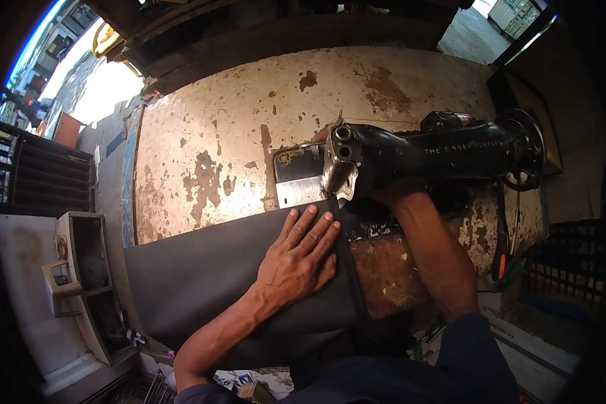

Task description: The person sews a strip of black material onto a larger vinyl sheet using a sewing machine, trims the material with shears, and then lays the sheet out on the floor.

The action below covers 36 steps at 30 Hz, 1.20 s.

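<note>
My left hand (299,252) is flat on the black sheet (195,276), fingers straight, slightly spread, tips near its upper edge. Sheet's on the table (175,155), upper right corner at the machine's needle end, by the bright plate (299,192). My right hand (392,192) reaches under the machine (417,153) arm, mostly hidden; can't tell its grip.

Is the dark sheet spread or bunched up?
Spread: the dark sheet lies broad and mostly smooth, the left hand flat on it. Whether its right edge is folded, I cannot tell.
</note>
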Tool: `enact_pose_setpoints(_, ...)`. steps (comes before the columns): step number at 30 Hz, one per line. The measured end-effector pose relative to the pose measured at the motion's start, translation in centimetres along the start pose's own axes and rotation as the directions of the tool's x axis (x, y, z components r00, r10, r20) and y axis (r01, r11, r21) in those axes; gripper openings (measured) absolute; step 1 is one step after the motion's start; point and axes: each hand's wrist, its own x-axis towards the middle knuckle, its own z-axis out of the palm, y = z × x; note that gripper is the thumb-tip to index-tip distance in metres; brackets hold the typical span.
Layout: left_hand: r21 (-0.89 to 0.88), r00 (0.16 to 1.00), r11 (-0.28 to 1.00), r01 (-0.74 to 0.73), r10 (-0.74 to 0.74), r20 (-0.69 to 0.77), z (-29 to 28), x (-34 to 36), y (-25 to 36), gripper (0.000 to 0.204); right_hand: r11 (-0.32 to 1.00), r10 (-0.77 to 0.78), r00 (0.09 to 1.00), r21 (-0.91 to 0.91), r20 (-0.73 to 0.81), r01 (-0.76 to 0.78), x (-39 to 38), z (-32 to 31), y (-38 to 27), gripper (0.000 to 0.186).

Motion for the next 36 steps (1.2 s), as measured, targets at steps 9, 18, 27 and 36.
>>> enact_pose_setpoints(9, 0.027, 1.000, 1.000, 0.007, -0.007, 0.007, -0.1, 0.1, -1.3, 0.054, 0.987, 0.156, 0.986, 0.030, -0.056, -0.155, -2.0, 1.2, 1.9, 0.029)
enact_pose_setpoints(18, 0.077, 0.999, 0.997, -0.030, 0.029, 0.016, 0.1, 0.9, -2.1, 0.056, 0.853, 0.522, 0.848, -0.035, 0.086, -0.522, -7.1, -3.7, -13.3, 0.030)
enact_pose_setpoints(27, 0.108, 0.998, 0.994, 0.015, -0.022, 0.066, -0.6, 0.8, -1.0, 0.057, 0.894, 0.376, 0.910, -0.191, -0.176, -0.406, -13.4, 1.0, -17.9, 0.019)
enact_pose_setpoints(36, 0.112, 0.993, 0.993, -0.024, 0.011, 0.118, -1.0, -1.0, -0.4, 0.061, 0.896, 0.433, 0.892, -0.048, -0.126, -0.442, -16.3, 1.8, -18.6, 0.015)
